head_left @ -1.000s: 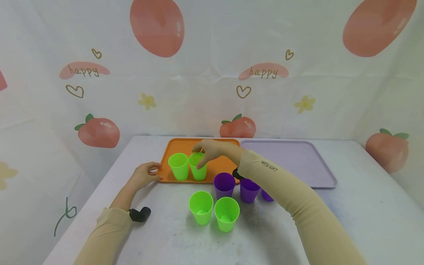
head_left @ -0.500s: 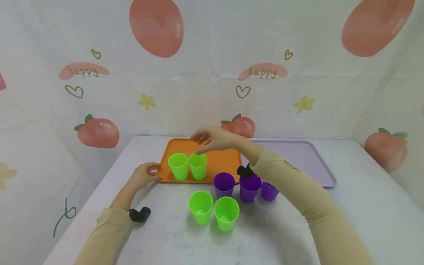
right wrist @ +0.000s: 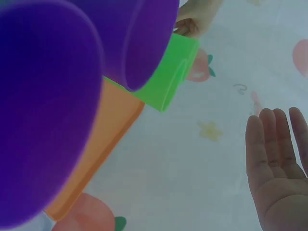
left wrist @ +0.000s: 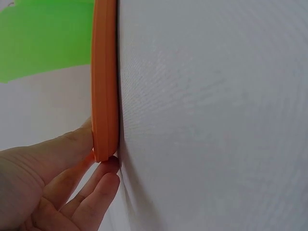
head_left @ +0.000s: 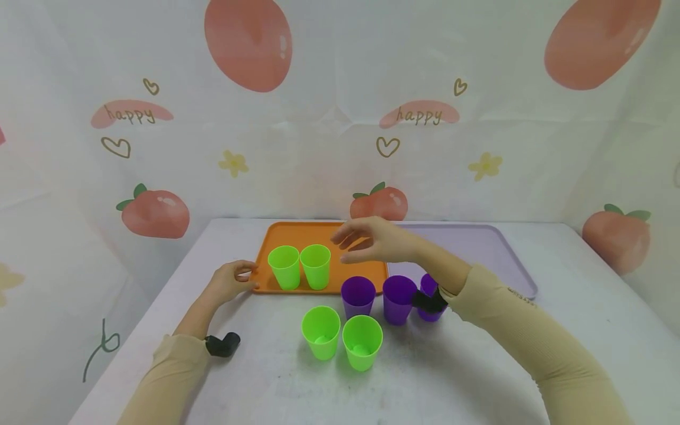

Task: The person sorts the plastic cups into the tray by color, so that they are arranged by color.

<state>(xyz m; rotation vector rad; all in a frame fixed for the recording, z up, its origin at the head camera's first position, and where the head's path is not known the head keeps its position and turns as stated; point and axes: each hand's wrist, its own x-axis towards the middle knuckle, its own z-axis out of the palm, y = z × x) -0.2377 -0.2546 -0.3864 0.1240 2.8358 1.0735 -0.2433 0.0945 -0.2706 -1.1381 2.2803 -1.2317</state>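
Note:
At the left edge of the orange tray [head_left: 297,233] is my left hand [head_left: 228,280]. In the left wrist view its thumb and fingers lie on either side of the tray's rim [left wrist: 105,96], gripping it. Two bright green cups [head_left: 284,268] [head_left: 316,268] stand upright side by side on the tray's left part. Over the tray's right side hovers my right hand [head_left: 379,239], holding nothing. Its fingers look straight and loose in the right wrist view, with purple cups [right wrist: 43,115] large beside it.
In front of the trays stand two more green cups [head_left: 321,333] [head_left: 363,343] and three purple cups [head_left: 358,300] [head_left: 397,301] [head_left: 429,316]. The right forearm passes above the purple ones. A pale lilac tray [head_left: 478,254] lies to the right of the orange tray.
My right hand has come away from the right-hand green cup on the tray, rising and then moving right. That cup stays standing there. My left hand keeps its place.

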